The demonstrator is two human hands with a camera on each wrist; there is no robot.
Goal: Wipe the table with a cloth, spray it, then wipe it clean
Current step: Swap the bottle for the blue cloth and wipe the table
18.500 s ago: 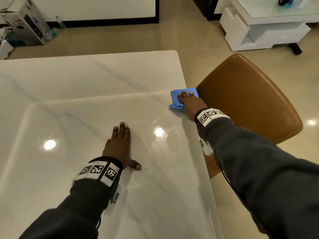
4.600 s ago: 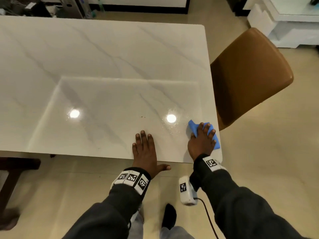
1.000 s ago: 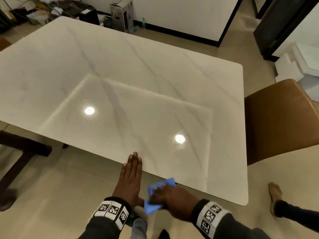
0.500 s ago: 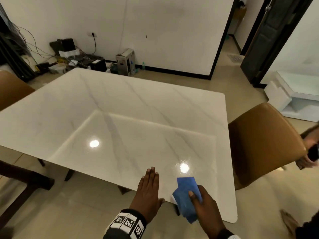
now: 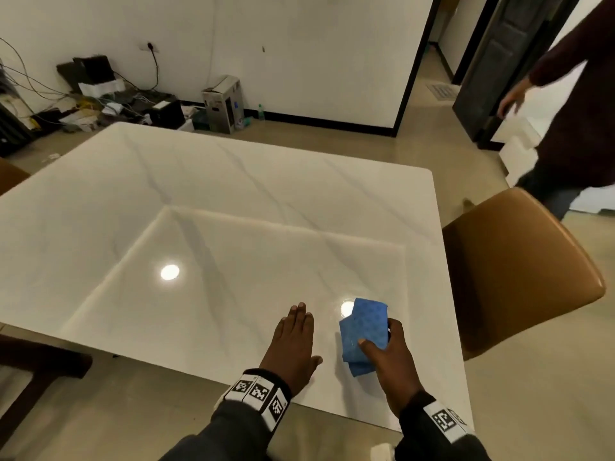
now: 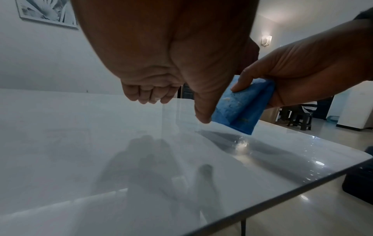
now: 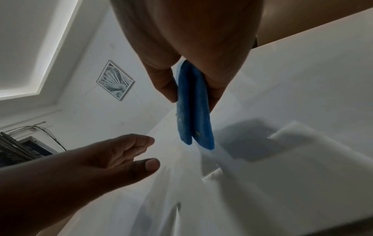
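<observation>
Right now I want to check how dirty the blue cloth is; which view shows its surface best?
The left wrist view: the folded blue cloth faces it, pale specks visible. The head view shows its top face without such detail. The right wrist view shows it only edge-on, pinched by the right hand.
</observation>
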